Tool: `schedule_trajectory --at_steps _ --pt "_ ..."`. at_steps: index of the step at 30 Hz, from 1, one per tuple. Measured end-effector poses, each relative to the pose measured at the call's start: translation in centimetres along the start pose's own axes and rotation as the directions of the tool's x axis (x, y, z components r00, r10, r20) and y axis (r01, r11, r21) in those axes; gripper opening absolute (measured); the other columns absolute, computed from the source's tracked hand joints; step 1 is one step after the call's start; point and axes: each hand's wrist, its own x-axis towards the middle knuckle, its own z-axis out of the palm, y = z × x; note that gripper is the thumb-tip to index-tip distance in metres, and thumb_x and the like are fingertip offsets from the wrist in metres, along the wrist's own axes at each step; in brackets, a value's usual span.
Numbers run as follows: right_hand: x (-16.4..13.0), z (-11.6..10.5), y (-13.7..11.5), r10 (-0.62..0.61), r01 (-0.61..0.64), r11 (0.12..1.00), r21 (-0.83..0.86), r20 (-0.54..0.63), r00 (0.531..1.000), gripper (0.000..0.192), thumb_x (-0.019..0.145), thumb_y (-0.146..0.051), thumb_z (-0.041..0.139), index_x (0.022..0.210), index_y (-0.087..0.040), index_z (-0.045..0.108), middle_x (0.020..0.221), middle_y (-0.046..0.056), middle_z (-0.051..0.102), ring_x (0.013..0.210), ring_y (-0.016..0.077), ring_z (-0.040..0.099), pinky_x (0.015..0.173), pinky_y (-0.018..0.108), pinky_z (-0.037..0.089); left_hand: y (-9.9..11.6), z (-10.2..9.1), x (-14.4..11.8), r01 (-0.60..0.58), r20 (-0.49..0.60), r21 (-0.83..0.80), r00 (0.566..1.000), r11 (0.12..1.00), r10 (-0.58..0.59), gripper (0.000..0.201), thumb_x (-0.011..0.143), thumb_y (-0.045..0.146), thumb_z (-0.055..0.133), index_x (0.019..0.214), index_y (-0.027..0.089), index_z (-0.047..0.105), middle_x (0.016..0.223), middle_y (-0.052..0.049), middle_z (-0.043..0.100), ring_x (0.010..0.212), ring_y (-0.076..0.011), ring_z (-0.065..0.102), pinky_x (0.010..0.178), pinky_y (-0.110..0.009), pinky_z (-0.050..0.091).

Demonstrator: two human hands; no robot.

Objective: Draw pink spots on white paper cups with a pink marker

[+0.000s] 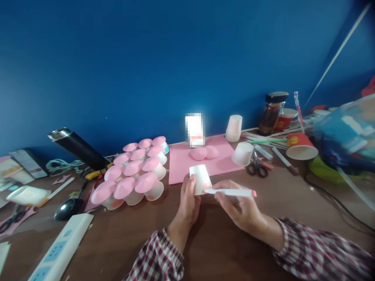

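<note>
My left hand [189,199] is closed around a white paper cup [199,177], which it holds tilted above the table. Pinched in my right hand [241,208] is a white marker [234,192] with a pinkish-red end; its tip meets the cup near the lower edge. Pale red colouring shows on that part of the cup. Behind the cup, two pink paper cones [198,153] rest on a pink sheet [181,166]. To the left, several white cups topped with pink cones [133,167] stand in rows.
Upturned white cups [233,128], scissors [257,168], loose markers [284,159], a red paper cup [301,145] and a dark jar [272,113] sit on the right. A power strip [63,246], a black tumbler [82,148] and a cable [66,166] lie left. A blue wall [175,58] rises behind.
</note>
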Motion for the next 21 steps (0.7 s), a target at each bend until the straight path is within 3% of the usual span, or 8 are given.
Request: schedule_trajectory --at_steps 5,11,21 --pt "0.01 -0.08 0.2 0.012 -0.013 1.0 -0.014 -0.071 0.997 0.014 0.095 -0.024 0.051 0.096 -0.021 0.064 0.087 0.006 0.068 0.078 0.0192 0.066 0.071 0.029 0.054 0.18 0.26 -0.32 -0.024 0.066 0.005 0.998 1.0 0.024 0.019 0.086 0.038 0.061 0.09 0.019 0.059 0.075 0.001 0.059 0.068 -0.0129 0.055 0.067 -0.026 0.044" --pt "0.08 -0.21 -0.21 -0.024 0.024 0.999 -0.03 0.003 1.0 0.009 0.093 -0.021 0.052 0.092 -0.019 0.061 0.084 0.006 0.066 0.073 0.0174 0.065 0.067 0.027 0.052 0.14 0.23 -0.24 -0.02 0.01 0.039 1.0 0.999 0.02 0.022 0.083 0.041 0.064 0.087 0.02 0.06 0.072 0.0 0.056 0.064 -0.0139 0.052 0.062 -0.027 0.044" --pt "-0.02 -0.13 -0.02 -0.057 0.057 0.998 -0.022 0.011 0.998 0.008 0.093 -0.017 0.051 0.093 -0.021 0.058 0.083 0.003 0.063 0.074 0.0155 0.063 0.069 0.026 0.05 -0.01 0.21 -0.1 -0.021 -0.005 0.048 1.0 0.999 0.021 0.025 0.084 0.042 0.062 0.083 0.019 0.056 0.072 0.0 0.054 0.065 -0.0137 0.051 0.063 -0.027 0.044"
